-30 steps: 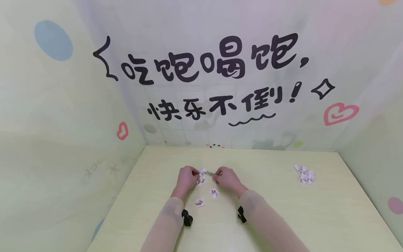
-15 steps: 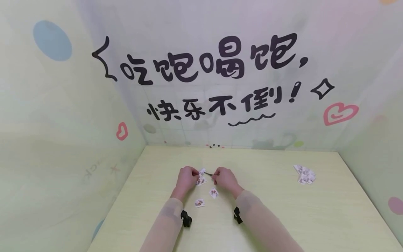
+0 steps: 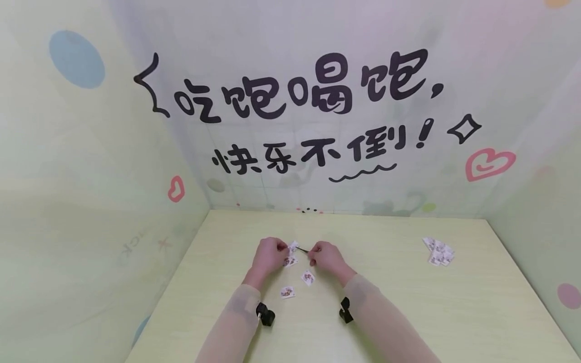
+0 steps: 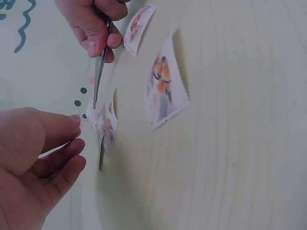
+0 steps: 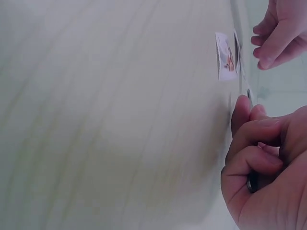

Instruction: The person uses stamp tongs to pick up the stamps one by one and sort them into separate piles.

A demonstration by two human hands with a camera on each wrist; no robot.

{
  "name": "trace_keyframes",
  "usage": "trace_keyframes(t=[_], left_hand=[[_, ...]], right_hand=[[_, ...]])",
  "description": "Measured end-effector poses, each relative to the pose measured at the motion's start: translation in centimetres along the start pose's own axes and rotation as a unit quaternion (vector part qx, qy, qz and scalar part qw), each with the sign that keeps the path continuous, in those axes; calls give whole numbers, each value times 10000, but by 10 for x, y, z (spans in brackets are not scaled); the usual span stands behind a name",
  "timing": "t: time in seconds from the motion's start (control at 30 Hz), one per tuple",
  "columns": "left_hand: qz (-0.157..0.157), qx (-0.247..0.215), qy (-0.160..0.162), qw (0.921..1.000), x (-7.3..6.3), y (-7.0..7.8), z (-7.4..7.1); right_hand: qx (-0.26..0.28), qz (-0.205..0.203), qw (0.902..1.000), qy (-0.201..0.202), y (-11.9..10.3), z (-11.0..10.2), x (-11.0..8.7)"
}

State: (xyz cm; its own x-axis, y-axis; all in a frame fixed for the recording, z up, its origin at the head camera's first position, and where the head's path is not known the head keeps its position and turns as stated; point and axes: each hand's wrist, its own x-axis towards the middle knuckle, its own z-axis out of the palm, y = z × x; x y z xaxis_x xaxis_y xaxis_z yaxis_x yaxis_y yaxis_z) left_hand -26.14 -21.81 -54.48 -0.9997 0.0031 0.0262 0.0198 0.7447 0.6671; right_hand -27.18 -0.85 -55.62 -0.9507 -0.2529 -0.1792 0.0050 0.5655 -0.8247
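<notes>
In the head view my right hand (image 3: 329,256) grips metal tweezers (image 4: 99,76). Their tips meet the upper edge of a small stamp-like paper with notched edges (image 4: 95,120), which stands tilted. Just left of that paper, my left hand (image 4: 41,153) has its thumb and fingers loosely bent, with a small gap to the paper and nothing held. A second printed paper (image 4: 110,128) lies right behind the raised one. Nearer to me are two more papers, one turned like a diamond (image 3: 308,278) and one lying flatter (image 3: 288,292).
A pile of similar papers (image 3: 439,251) lies at the right of the pale wooden table (image 3: 386,292). Printed fabric walls (image 3: 281,196) enclose the table at the back and sides. Black wrist cameras (image 3: 266,315) sit on both sleeves.
The tweezers' two arms, seen apart a second ago, now lie together at the paper. That paper has shifted slightly right. My left hand has moved a little.
</notes>
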Motion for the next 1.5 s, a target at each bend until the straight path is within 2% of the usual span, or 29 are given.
trace_keyframes(t=[0.27, 0.47, 0.57, 0.73, 0.83, 0.97, 1.07, 1.23, 1.5], left_hand=[[451, -360, 200, 9981, -6, 16, -1], [982, -610, 206, 9931, -15, 36, 11], [1251, -731, -25, 9894, -27, 50, 23], [1766, -659, -782, 9790, -46, 76, 46], [1957, -498, -1218, 9718, -53, 86, 64], [1945, -360, -1569, 9676, -58, 89, 87], [1902, -255, -1570, 9688, -59, 87, 97], [1750, -200, -1454, 9736, -56, 85, 100], [1411, -159, -1663, 9758, -53, 89, 101]], right_hand=[[666, -86, 9976, -182, 21, -31, -10], [838, -116, 9951, -515, 35, -66, -30], [613, -249, 9931, -970, 49, -90, -45], [428, -332, 9797, -1932, 72, -127, -69], [317, -275, 9780, -2045, 81, -138, -78], [-3, -365, 9801, -1953, 90, -141, -82], [-169, -464, 9800, -1929, 92, -138, -82], [-351, -486, 9807, -1862, 90, -135, -82], [-470, -443, 9827, -1737, 90, -136, -83]])
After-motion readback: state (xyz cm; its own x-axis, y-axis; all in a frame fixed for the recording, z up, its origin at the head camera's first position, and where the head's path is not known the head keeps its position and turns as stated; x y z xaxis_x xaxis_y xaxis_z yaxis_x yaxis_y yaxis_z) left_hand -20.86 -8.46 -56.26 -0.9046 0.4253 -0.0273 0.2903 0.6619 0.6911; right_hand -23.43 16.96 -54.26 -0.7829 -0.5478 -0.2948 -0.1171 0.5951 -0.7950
